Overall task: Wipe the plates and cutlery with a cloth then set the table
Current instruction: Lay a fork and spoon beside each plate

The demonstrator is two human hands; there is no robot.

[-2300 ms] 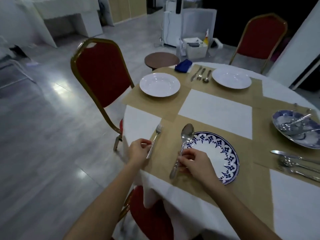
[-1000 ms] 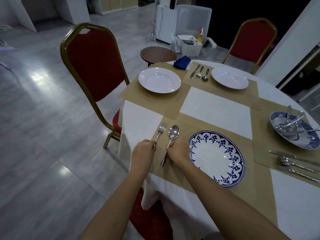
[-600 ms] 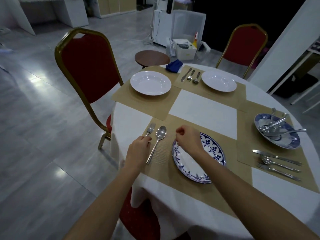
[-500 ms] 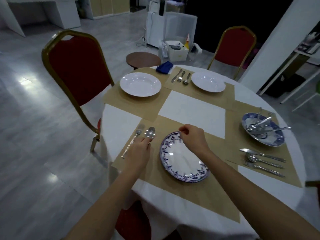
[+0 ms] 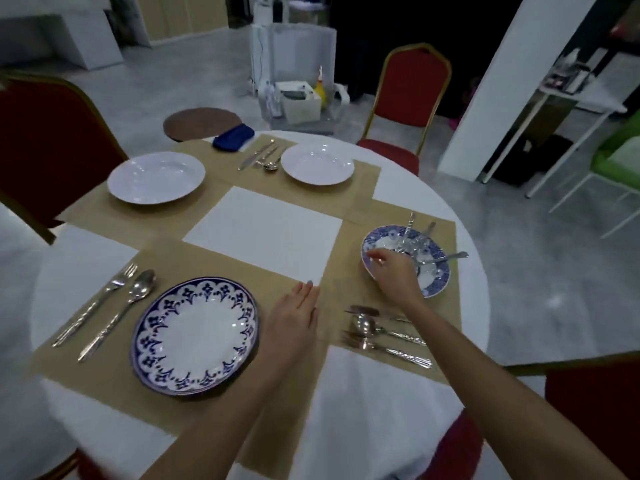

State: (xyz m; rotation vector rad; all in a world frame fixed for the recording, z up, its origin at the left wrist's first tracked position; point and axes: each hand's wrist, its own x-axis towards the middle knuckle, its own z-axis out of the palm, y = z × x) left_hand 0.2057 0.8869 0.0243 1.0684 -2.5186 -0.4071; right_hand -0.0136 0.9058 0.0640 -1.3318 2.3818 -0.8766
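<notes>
A round desk (image 5: pixel 270 233) under a white cloth stands on a pale grey, glossy floor (image 5: pixel 540 254). Red chairs with gold frames ring it: a far chair (image 5: pixel 412 88), a left chair (image 5: pixel 45 147) and a near-right chair (image 5: pixel 595 410). Beyond the desk's far edge sit a small brown round table (image 5: pixel 202 123) and a white box (image 5: pixel 298 105); a white pillar (image 5: pixel 502 81) rises to its far right.

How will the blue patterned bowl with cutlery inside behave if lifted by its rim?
The blue bowl looks like glazed ceramic, so probably stiff, fairly heavy and breakable. The loose cutlery lies across it, one handle past the rim, so it may slide or rattle if tilted. The right hand is at one edge only; a one-sided lift could tip it.
</notes>
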